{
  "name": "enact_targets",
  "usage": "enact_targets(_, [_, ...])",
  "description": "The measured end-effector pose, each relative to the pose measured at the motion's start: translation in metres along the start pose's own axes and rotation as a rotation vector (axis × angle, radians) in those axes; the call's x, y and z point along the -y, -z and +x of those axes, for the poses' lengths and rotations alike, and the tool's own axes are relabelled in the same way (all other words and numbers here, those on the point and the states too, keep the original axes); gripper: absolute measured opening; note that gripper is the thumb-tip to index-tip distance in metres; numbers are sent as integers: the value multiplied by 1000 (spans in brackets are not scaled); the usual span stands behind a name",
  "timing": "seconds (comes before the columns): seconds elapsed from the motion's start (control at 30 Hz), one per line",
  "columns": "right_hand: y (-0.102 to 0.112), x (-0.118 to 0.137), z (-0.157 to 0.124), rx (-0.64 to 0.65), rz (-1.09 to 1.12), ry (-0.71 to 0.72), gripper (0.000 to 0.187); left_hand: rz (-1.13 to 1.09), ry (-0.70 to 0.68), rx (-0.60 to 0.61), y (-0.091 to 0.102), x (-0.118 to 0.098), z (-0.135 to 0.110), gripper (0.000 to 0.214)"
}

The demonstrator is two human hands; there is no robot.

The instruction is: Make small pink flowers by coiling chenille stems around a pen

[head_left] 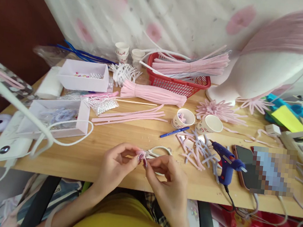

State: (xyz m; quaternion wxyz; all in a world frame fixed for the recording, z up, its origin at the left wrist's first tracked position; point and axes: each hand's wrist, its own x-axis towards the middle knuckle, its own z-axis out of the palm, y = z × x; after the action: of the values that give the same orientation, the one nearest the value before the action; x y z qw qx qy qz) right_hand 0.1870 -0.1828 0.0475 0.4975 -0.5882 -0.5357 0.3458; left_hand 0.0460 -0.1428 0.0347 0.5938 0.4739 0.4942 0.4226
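Pink fuzzy piece (141, 153) pinched between fingertips of left hand (115, 166) and right hand (168, 184), both closed on it, above near edge of table (127, 132); white-handled scissors (161, 151) just beyond at 1 o'clock; blue glue gun (225, 165) at 3 o'clock.

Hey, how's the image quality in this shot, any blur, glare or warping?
Head view: soft, even daylight, faint shadows, no harsh glare; sharpest at centre, where the left hand and right hand pinch a small pink piece; edges warp, the table front bows and the pink bundle at top right smears; a pixelated block masks the phone.
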Motion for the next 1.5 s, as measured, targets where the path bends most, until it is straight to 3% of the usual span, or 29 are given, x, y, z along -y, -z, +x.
enact_targets(0.2, [-4,0,-1,-20,-17,-8,21,176,-255,-13,0,0,-8,7])
enact_targets(0.27, [-3,0,-1,-28,-32,40,17,204,-272,-21,0,1,-7,8])
enact_targets(0.47, [0,-3,1,83,-68,194,17,114,-79,-133,-1,5,-2,12])
enact_targets(0.73, [2,-9,3,53,-22,176,15,-44,-6,-57,-2,6,0,21])
enact_targets(0.93, [2,-5,3,27,12,97,12,-137,75,45,0,3,-1,25])
enact_targets(1.1, [3,-7,9,155,-1,27,13,-214,156,94,1,13,-1,23])
enact_targets(1.3, [-1,-11,13,131,12,16,22,-270,246,222,7,15,4,28])
enact_targets(1.5, [1,-7,16,235,0,15,22,-476,339,387,10,10,9,25])
